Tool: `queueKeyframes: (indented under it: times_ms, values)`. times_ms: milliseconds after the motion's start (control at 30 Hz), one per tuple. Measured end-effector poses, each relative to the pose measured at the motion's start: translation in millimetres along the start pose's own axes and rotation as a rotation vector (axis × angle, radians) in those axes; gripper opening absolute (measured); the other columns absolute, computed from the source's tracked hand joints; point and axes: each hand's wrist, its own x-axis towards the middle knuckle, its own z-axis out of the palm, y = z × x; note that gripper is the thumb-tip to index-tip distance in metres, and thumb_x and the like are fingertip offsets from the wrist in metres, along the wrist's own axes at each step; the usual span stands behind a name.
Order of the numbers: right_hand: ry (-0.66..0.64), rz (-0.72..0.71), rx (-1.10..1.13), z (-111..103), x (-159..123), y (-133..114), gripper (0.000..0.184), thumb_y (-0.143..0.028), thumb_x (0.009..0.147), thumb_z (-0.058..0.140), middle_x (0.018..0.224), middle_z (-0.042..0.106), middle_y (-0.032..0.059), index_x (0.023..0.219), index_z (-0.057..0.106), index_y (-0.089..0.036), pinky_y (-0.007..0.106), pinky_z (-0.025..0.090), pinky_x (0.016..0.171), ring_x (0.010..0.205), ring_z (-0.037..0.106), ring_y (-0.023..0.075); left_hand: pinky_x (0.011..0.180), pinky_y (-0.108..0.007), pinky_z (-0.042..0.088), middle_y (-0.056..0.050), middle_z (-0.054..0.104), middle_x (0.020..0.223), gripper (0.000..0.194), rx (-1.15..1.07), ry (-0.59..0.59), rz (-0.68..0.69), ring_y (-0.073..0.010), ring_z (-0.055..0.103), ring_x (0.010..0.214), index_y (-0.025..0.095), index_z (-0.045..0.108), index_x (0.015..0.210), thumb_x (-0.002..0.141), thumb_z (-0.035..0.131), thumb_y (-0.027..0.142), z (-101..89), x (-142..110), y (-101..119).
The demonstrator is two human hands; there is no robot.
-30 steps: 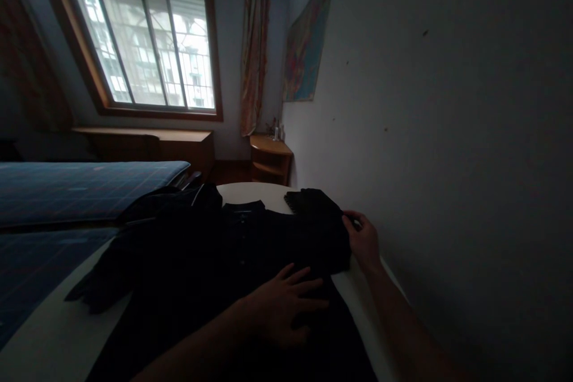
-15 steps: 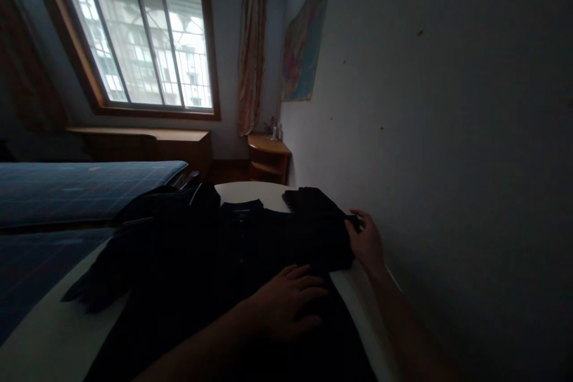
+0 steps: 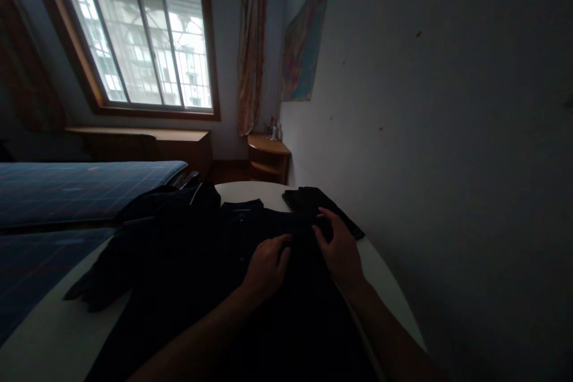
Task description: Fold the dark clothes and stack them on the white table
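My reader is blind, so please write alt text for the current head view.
The left hand and right hand touch a dark shirt spread on a white table, in dim light. To the left is a blue plaid surface; farther off are a bright window and a wall map.

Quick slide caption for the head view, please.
Left hand and right hand over a dark, collared cloth garment spread on a white, round-edged table, a wood-framed window beyond.
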Motion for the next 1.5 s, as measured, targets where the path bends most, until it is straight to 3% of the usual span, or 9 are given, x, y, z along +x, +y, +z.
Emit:
queueKeyframes:
  times_ms: [100,233,433,667,800,933,1200,1367,1500]
  values:
    - [-0.202,-0.043,0.074,17.3,-16.3,-19.5,0.050,-0.025,0.087,0.058,0.132,0.057,0.0084,0.136,0.047,-0.027,0.043,0.048,0.100,0.115,0.059,0.0239,0.102,-0.039,0.043,-0.007,0.068,0.123,0.046,-0.088,0.115,-0.186,-0.0222,0.061,0.116,0.022,0.049,0.137,0.101,0.026,0.040,-4.1,6.3,-12.5]
    - [-0.520,-0.073,0.158,22.3,-28.4,-37.3,0.065,-0.022,0.079,0.070,0.133,0.055,0.0079,0.139,0.044,-0.028,0.036,0.053,0.088,0.098,0.064,0.0187,0.098,-0.039,0.045,-0.005,0.074,0.108,0.047,-0.062,0.098,-0.277,-0.0229,0.065,0.107,0.023,0.049,0.137,0.101,0.025,0.040,-9.7,9.4,-21.0]
    - [-0.776,-0.042,0.027,-16.3,-10.1,-17.6,0.030,-0.037,0.077,0.076,0.093,0.067,0.0023,0.099,0.065,-0.021,0.028,0.048,0.073,0.083,0.062,0.0172,0.097,-0.044,0.041,-0.003,0.072,0.092,0.044,0.237,0.085,-0.204,-0.0269,0.063,0.102,0.022,0.056,0.127,0.084,0.060,0.030,-3.5,5.0,-18.5]
    - [-0.827,0.109,-0.089,-33.9,0.3,21.2,0.021,-0.038,0.083,0.069,0.085,0.070,0.0026,0.090,0.066,-0.019,0.025,0.042,0.063,0.074,0.062,0.0155,0.084,-0.031,0.047,-0.003,0.067,0.095,0.017,0.077,0.109,-0.131,-0.0182,0.065,0.089,0.022,0.061,0.093,0.088,0.049,0.012,-3.0,9.0,-30.5]
    - [-0.871,0.153,-0.136,-34.1,-1.0,27.3,0.016,-0.033,0.084,0.067,0.085,0.072,0.0032,0.089,0.068,-0.019,0.025,0.041,0.063,0.075,0.065,0.0162,0.089,-0.033,0.048,-0.005,0.067,0.106,0.019,0.045,0.125,-0.171,-0.0191,0.066,0.095,0.020,0.065,0.100,0.091,0.049,0.014,-2.6,10.0,-38.2]
    - [-0.843,0.181,-0.228,-33.4,-1.8,31.1,0.018,-0.035,0.085,0.065,0.082,0.072,0.0036,0.091,0.068,-0.018,0.025,0.039,0.061,0.073,0.065,0.0170,0.093,-0.039,0.046,-0.007,0.067,0.115,0.023,0.201,0.065,-0.115,-0.0243,0.064,0.104,0.020,0.065,0.111,0.089,0.058,0.023,-0.2,5.2,-33.3]
    - [-0.916,0.247,-0.289,-29.5,-5.4,36.5,0.025,-0.041,0.077,0.072,0.081,0.072,0.0044,0.083,0.067,-0.017,0.025,0.036,0.057,0.073,0.065,0.0184,0.089,-0.045,0.043,-0.004,0.072,0.087,0.016,0.388,-0.052,-0.095,-0.0247,0.066,0.087,0.022,0.067,0.092,0.091,0.054,0.031,-3.5,0.2,-15.4]
    - [-0.842,0.216,-0.334,-23.3,-6.1,35.0,0.038,-0.054,0.089,0.055,0.084,0.072,0.0057,0.086,0.068,-0.019,0.027,0.036,0.058,0.075,0.065,0.0195,0.102,-0.046,0.040,-0.010,0.058,0.134,0.026,0.416,0.011,0.004,-0.0282,0.055,0.120,0.022,0.067,0.110,0.086,0.058,0.026,-4.4,-2.0,-15.2]
    - [-0.843,0.175,-0.426,-20.7,-6.3,33.5,0.025,-0.041,0.090,0.058,0.089,0.073,0.0064,0.089,0.068,-0.019,0.027,0.039,0.063,0.081,0.067,0.0206,0.115,-0.051,0.028,-0.008,0.046,0.150,0.046,0.384,-0.169,0.114,-0.0281,0.042,0.138,0.026,0.053,0.137,0.092,0.053,0.036,0.0,-6.0,-18.1]
